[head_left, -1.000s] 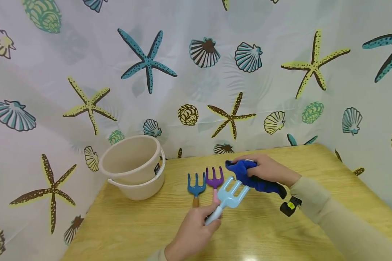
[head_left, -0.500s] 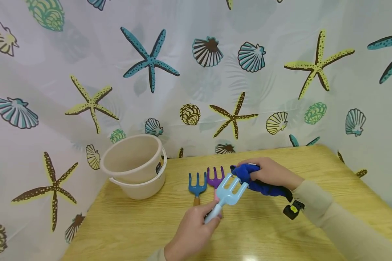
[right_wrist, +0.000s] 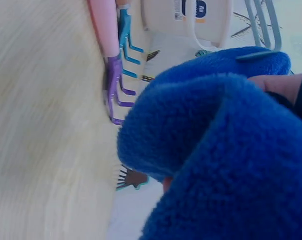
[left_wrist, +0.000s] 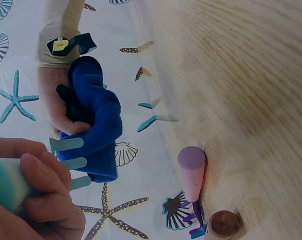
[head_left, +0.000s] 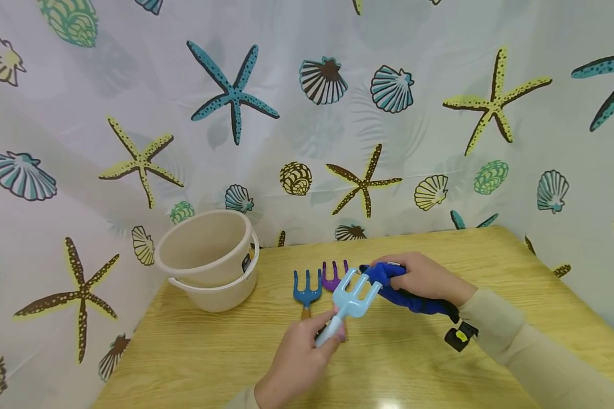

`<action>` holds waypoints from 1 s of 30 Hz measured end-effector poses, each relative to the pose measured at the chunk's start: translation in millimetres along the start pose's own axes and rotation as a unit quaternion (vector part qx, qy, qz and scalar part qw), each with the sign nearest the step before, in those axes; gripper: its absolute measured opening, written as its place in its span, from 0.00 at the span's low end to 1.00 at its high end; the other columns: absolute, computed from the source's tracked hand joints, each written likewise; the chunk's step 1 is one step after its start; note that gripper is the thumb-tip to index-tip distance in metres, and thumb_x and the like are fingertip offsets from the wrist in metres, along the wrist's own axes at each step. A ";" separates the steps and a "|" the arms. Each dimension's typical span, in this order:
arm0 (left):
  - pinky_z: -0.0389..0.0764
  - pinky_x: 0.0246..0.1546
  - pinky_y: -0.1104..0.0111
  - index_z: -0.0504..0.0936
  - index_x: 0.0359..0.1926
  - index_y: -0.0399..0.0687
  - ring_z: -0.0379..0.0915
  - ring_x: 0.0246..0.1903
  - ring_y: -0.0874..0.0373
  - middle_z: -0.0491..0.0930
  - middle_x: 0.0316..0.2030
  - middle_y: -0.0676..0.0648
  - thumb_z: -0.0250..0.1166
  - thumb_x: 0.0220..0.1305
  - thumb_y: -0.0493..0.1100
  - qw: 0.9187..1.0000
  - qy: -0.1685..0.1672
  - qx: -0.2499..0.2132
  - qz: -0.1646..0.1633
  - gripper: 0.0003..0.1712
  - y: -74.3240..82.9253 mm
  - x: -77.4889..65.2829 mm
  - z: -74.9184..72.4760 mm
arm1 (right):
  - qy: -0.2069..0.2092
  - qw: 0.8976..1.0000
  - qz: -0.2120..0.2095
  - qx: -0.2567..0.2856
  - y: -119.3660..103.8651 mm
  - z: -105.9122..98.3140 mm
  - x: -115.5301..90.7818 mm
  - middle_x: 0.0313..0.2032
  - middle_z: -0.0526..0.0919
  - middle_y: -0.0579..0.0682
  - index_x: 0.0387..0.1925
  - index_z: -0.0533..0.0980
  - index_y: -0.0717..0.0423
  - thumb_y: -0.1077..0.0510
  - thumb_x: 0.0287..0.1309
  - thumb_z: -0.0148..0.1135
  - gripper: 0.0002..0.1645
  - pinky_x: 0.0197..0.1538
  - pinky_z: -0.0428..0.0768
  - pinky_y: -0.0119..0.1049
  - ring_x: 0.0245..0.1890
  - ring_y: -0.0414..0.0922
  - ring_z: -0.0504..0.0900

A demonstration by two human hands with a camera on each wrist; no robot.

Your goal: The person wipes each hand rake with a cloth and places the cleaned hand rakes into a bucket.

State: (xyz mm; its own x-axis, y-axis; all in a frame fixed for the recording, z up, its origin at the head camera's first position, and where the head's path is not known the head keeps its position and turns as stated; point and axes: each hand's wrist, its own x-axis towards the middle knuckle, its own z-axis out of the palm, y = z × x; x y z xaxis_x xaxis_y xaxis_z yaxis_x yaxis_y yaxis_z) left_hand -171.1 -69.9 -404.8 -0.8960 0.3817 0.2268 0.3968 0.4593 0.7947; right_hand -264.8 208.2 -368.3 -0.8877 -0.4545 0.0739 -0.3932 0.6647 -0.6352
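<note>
My left hand [head_left: 298, 359] grips the pale handle of a light blue hand fork [head_left: 352, 295], its tines pointing up and to the right. In my right hand [head_left: 432, 279] is a fluffy blue cloth [head_left: 414, 302], bunched up and held against the fork's tines. The left wrist view shows the cloth [left_wrist: 98, 117] just behind the tine ends, with the right thumb pressed on it. Seen from the right wrist, the cloth [right_wrist: 231, 150] fills much of the picture and hides most of the right hand. Both hands are raised over the wooden table.
A dark blue hand fork [head_left: 307, 291] with a brown handle and a purple one [head_left: 332, 284] with a pink handle lie side by side on the table [head_left: 194, 352]. Back left stands a cream bucket [head_left: 220, 292] with its handle lowered. A shell-patterned curtain [head_left: 317, 142] hangs behind.
The light blue fork has shifted slightly left and up. My right hand and the cloth have come down a little, and the cloth now overlaps the tines.
</note>
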 end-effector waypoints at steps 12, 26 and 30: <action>0.77 0.30 0.66 0.79 0.56 0.52 0.72 0.28 0.62 0.82 0.37 0.51 0.63 0.62 0.48 0.999 0.006 -0.038 -0.014 0.21 -0.4 -2.9 -1.4 | 0.023 0.997 -0.068 -0.035 -3.3 5.5 0.9 0.48 0.80 0.48 0.56 0.76 0.41 0.62 0.55 0.59 0.26 0.34 0.77 0.41 0.35 0.44 0.75; 0.74 0.25 0.68 0.79 0.53 0.47 0.69 0.23 0.63 0.78 0.27 0.54 0.61 0.63 0.47 0.999 0.011 0.019 -0.028 0.18 -4.1 2.5 0.8 | 0.130 0.987 -0.067 -0.064 -14.1 -13.4 -8.1 0.56 0.76 0.50 0.59 0.73 0.37 0.63 0.54 0.59 0.31 0.34 0.75 0.42 0.36 0.45 0.75; 0.71 0.18 0.70 0.81 0.47 0.52 0.66 0.17 0.63 0.75 0.21 0.56 0.56 0.67 0.58 0.999 0.005 0.028 -0.031 0.19 -4.5 4.7 3.3 | 0.111 0.980 -0.130 -0.102 -30.8 -2.7 -13.0 0.49 0.78 0.46 0.57 0.75 0.37 0.62 0.52 0.61 0.30 0.35 0.77 0.41 0.37 0.41 0.74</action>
State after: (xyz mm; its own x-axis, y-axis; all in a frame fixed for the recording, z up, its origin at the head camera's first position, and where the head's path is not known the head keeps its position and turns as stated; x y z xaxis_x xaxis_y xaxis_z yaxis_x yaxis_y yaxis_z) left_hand -176.5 -67.5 -409.1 -0.9210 0.3431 0.1844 0.3512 0.5265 0.7743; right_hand -241.8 195.3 -347.6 -0.7724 -0.4987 0.3933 -0.6326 0.6590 -0.4068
